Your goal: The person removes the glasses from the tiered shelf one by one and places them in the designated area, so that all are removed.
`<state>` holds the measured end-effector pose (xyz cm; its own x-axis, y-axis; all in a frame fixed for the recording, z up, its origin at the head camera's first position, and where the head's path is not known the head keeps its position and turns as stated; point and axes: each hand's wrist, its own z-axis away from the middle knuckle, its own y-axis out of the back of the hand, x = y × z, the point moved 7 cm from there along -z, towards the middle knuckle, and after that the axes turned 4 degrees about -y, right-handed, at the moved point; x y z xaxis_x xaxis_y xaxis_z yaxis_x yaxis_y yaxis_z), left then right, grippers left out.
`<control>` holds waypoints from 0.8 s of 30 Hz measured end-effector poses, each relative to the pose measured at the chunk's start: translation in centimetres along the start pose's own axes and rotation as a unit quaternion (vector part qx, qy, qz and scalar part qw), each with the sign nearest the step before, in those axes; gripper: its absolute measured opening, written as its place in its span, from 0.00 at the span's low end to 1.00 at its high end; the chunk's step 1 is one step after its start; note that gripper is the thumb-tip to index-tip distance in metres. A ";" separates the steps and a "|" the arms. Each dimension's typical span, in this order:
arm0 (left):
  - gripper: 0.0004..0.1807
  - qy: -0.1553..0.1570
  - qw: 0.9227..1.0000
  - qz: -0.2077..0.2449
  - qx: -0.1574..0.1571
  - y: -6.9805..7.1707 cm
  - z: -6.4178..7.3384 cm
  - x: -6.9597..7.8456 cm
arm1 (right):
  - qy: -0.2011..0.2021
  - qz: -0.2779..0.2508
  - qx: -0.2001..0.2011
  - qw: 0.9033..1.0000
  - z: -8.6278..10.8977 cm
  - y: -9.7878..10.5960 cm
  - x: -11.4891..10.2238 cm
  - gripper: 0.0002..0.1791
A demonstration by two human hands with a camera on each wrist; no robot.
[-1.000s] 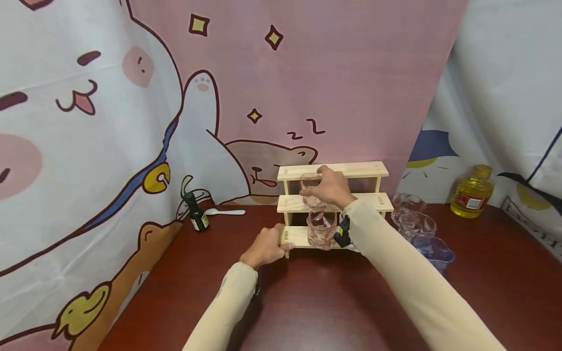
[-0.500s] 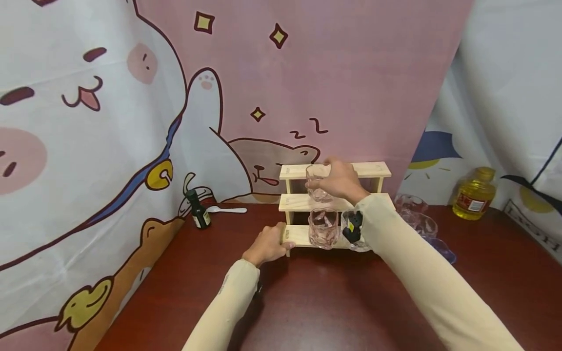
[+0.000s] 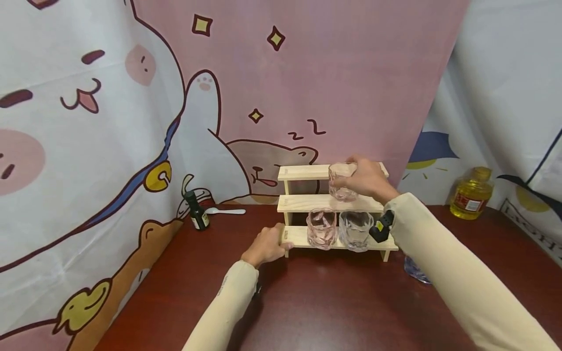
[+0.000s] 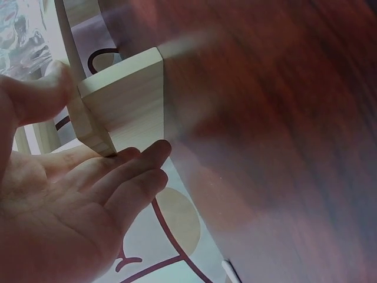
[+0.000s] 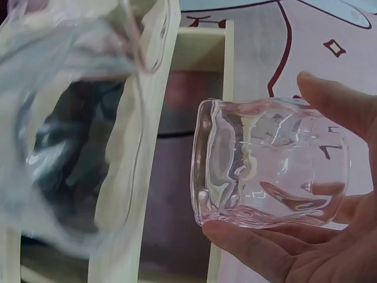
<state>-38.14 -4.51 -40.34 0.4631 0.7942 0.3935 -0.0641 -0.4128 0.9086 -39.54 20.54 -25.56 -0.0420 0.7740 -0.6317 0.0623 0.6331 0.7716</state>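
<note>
A three-tier wooden shelf rack (image 3: 295, 204) stands on the table. My left hand (image 3: 263, 245) holds the left end of its lowest board, thumb on top and the other fingers against the end and underside, as the left wrist view shows. With my right hand (image 3: 368, 179) I grip a pale pink faceted glass (image 3: 341, 183) between thumb and fingers. It overlaps the top and middle boards in the head view. On the lowest board sit a pink glass (image 3: 322, 230) and, to its right, a clear glass (image 3: 353, 233).
Right of the rack a blue glass (image 3: 415, 271) shows partly, behind my right sleeve. A bottle of yellow oil (image 3: 471, 194) stands at the back right. A small dark bottle (image 3: 196, 210) and a white spoon (image 3: 226, 211) are at the back left.
My right hand has moved right along the rack with the glass. The clear glass on the lowest board has come into full view, while my sleeve now covers more glasses at right. My left hand stays put.
</note>
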 end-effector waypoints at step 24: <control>0.27 -0.013 1.000 -0.001 0.008 -0.4 0.2 0.0 | -0.028 0.022 0.031 0.999 2.9 5.9 10.2 0.57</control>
<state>-37.93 -4.46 -40.70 0.4866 0.7830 0.3874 -0.0495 -0.4181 0.9071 -36.70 32.20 -27.67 0.0175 0.7989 -0.6012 0.1244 0.5948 0.7942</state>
